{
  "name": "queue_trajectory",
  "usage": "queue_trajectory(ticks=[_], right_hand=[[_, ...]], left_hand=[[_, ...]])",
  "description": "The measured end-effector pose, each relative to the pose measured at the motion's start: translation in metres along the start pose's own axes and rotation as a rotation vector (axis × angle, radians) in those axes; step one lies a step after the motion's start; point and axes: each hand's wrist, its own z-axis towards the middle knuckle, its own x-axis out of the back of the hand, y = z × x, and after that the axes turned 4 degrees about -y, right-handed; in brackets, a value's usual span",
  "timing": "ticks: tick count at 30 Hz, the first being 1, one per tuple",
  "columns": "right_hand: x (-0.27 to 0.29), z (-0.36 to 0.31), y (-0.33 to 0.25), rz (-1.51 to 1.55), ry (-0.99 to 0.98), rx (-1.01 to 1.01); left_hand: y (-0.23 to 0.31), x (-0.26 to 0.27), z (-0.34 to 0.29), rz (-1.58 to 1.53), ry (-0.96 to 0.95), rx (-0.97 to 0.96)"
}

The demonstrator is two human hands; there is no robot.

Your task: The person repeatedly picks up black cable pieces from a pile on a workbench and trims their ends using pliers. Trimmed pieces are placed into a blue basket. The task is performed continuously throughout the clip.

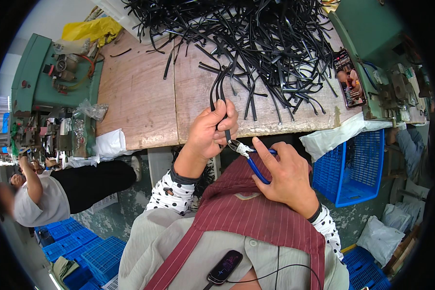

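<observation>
Left hand (pixel 209 133) grip closed on black strips (pixel 219 92); right hand (pixel 287 176) grip closed on blue-handled cutters (pixel 249 157); blue crate (pixel 355 169) right.

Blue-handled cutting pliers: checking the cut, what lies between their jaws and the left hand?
Head view: only the short lower end of the thin black plastic strips held by the left hand.

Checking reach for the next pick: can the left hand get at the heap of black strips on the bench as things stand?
Probably not without letting go. The left hand is already closed on a few black strips at the bench edge. The heap lies farther back, with bare wooden bench and no obstacle between.
</observation>
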Motion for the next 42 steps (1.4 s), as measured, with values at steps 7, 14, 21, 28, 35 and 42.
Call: queue_trajectory(ticks=[7, 14, 21, 28, 35, 42], right_hand=[[-0.012, 0.001, 0.007, 0.148, 0.042, -0.018], [-0.018, -0.003, 0.003, 0.437, -0.042, -0.136], [-0.018, -0.004, 0.005, 0.425, -0.078, -0.161], [-0.022, -0.008, 0.008, 0.475, -0.137, -0.265], [-0.024, -0.017, 0.012, 0.490, -0.101, -0.266], [-0.019, -0.020, 0.012, 0.478, -0.028, -0.224]], left_hand=[[-0.026, -0.012, -0.005, 0.223, 0.240, -0.549], [-0.055, -0.015, -0.002, 0.587, 0.354, -1.013], [-0.066, -0.015, -0.003, 0.733, 0.481, -0.973], [-0.043, -0.019, -0.001, 0.326, 0.544, -0.554], [-0.032, 0.020, 0.044, 1.439, 0.568, -0.433], [-0.023, 0.022, 0.076, 1.883, 0.516, -0.101]])
